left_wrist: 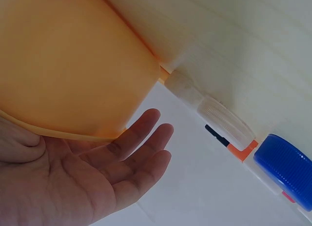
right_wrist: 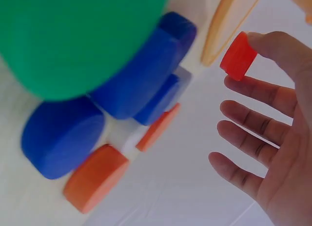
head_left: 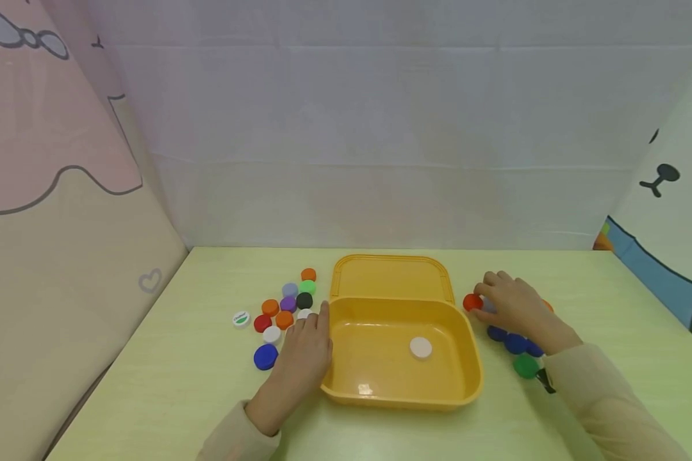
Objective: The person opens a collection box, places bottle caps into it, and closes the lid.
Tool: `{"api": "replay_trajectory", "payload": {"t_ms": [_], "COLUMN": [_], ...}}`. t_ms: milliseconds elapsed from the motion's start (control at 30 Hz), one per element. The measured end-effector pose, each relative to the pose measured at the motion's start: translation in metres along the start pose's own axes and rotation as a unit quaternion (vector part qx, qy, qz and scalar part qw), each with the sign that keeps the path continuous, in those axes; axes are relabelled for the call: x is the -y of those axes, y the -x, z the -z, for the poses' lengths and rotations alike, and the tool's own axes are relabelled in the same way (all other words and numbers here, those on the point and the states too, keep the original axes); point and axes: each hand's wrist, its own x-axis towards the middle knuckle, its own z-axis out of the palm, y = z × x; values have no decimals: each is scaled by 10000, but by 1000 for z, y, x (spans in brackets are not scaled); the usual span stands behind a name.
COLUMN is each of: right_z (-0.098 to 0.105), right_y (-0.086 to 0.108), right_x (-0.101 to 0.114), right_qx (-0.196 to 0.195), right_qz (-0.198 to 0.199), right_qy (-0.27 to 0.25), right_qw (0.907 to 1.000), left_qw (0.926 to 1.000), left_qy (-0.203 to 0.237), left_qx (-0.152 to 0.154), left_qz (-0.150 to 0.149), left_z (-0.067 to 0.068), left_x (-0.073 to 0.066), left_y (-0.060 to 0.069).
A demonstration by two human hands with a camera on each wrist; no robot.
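Note:
In the right wrist view, my right hand [right_wrist: 273, 123] pinches a red bottle cap [right_wrist: 239, 56] between thumb and index finger, the other fingers spread. The head view shows this right hand [head_left: 513, 307] above the right-hand group of caps, with the red cap [head_left: 472, 302] at its fingertips. My left hand [head_left: 304, 352] rests against the left rim of a yellow box [head_left: 375, 371], its fingers fairly straight along the side. A white cap [head_left: 421, 347] lies inside the box. Blue caps [head_left: 516, 344] and a green cap [head_left: 526, 366] sit under and near my right wrist.
Behind the box lies its yellow lid [head_left: 389, 275]. Several mixed caps spread left of the box, among them a blue cap [head_left: 266, 356], a black cap [head_left: 304, 301] and a printed white cap [head_left: 241, 319]. A pale curtain [head_left: 380, 128] hangs at the table's back edge.

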Motion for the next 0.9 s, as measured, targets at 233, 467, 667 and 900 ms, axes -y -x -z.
{"api": "replay_trajectory", "payload": {"t_ms": [233,467,667,900], "right_z": [18,40,41,36], "right_y": [-2,-2,-1,4], "right_x": [16,40,57,75], "right_qx": [-443,-863,-975,-964], "right_qz": [205,435,679,912], "right_qy": [219,336,542,632], "right_qw": [9986,9948,9914,9891], "left_qw": [10000,10000,10000,10000], "left_qy": [1,-17,5,46], "left_qx": [-42,-57,-59,-28], "left_qz": [-10,-38,-31,-3], "left_z": [1,1,2,2], "left_x": [0,-1,-1,-1], "left_y": [0,0,0,1]}}
